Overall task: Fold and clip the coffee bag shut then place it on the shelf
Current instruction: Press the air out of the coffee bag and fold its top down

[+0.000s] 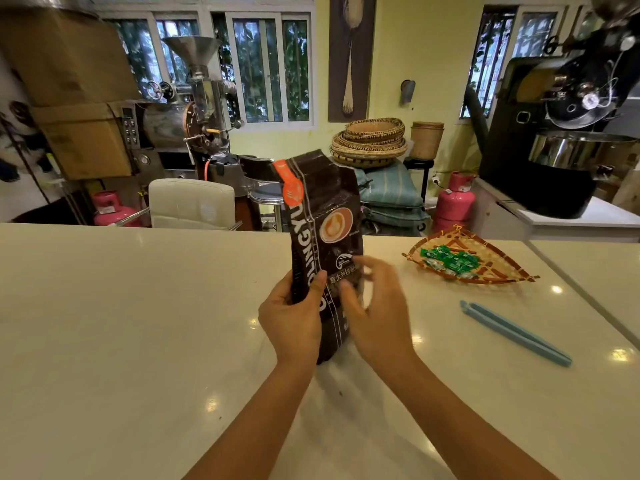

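Observation:
A tall dark brown coffee bag with an orange label and a latte picture stands upright on the pale counter. Its top looks unfolded and slightly crumpled. My left hand grips the bag's lower left side, thumb across the front. My right hand is at the bag's lower right, fingers spread and blurred, touching or just off its front. A long light blue bag clip lies flat on the counter to the right, apart from both hands. No shelf is identifiable in view.
A woven fan-shaped tray with green wrapped sweets sits at the right rear of the counter. Beyond the counter stand a white chair, coffee roasters, pink gas cylinders and stacked baskets.

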